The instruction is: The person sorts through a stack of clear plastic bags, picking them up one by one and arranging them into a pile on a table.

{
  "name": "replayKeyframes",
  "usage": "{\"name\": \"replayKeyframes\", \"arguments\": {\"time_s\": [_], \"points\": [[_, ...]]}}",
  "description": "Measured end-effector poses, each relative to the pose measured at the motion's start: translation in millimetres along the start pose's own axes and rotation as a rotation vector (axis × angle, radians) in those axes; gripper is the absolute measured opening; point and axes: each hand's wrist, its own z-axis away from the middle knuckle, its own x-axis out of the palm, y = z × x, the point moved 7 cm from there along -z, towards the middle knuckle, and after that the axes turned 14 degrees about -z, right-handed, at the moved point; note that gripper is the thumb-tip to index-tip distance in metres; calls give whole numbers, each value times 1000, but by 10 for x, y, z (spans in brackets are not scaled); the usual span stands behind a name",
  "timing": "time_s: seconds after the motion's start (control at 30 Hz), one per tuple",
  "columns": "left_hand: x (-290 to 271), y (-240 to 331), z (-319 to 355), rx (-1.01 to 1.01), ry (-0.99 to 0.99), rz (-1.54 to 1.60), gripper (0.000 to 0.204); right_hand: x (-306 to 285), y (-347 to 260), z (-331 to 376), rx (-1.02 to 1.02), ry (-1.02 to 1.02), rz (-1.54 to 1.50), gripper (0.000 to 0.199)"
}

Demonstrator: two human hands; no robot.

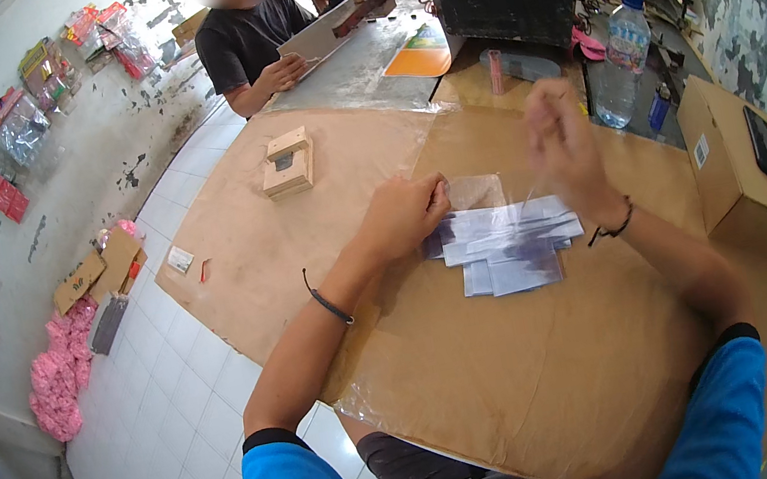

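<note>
On the brown-topped counter (520, 389), a bit right of its middle and well back from its near edge: a messy pile of pale slips (509, 264), thin and lying over each other. Just by the far left corner of the pile, a left hand (408, 213), fingers curled in close (can't see whether around anything). Up over the far right side of the pile, a right hand (564, 138), fingers bent and blurry, too fuzzy to say whether holding something. Between both hands, a bit of clear plastic (475, 191). Toward the counter's far left corner, a small wooden block (289, 176). At the right edge, a cardboard box (732, 171) with a dark phone (765, 147) on top. Near the far right corner, a clear bottle (623, 62) with a blue cap. Past the far edge, another person (258, 32) in a black shirt.
</note>
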Motion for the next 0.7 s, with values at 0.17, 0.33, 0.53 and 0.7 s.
{"name": "replayKeyframes", "arguments": {"time_s": [0.17,0.33,0.53,0.7], "points": [[11,13,1,3,1,-29,21,-509,-740,-492,-105,169,241,31],[17,-32,44,29,-44,-57,21,-619,-1054,-659,-178,177,139,32],[-188,41,12,-144,4,101,27,-412,-623,-487,104,-267,462,23],[-442,-33,122,122,-159,785,28,760,-401,-210,127,-638,783,59]]}}
